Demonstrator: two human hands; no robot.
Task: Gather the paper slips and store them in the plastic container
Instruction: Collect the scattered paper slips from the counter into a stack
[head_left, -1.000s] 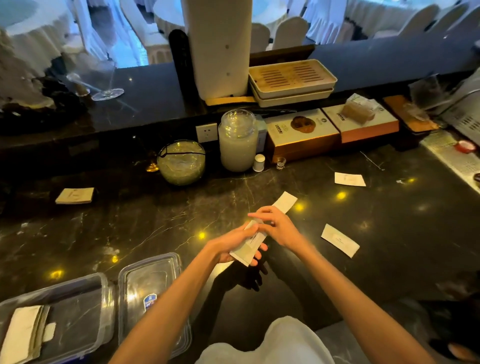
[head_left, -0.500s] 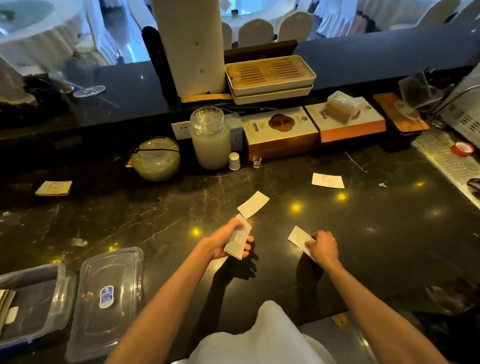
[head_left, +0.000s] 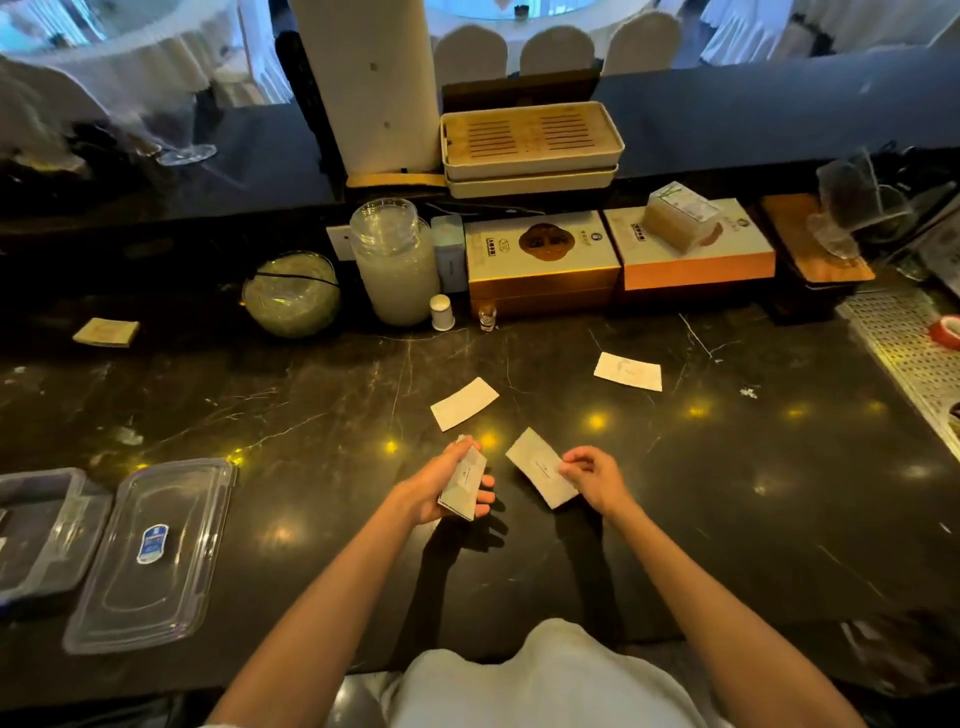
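**Paper slips held in both hands above the counter**

While the left hand (head_left: 441, 486) clasps a small stack of slips (head_left: 464, 488), the right hand (head_left: 592, 480) pinches a single slip (head_left: 540, 475). Two loose slips (head_left: 464, 404) (head_left: 627, 370) lie on the dark counter (head_left: 727, 493). The plastic container (head_left: 39, 535) sits far left, its lid (head_left: 156, 556) just beside.

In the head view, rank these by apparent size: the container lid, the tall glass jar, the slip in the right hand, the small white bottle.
1. container lid, though it lies nearest the camera
2. tall glass jar
3. slip in the right hand
4. small white bottle
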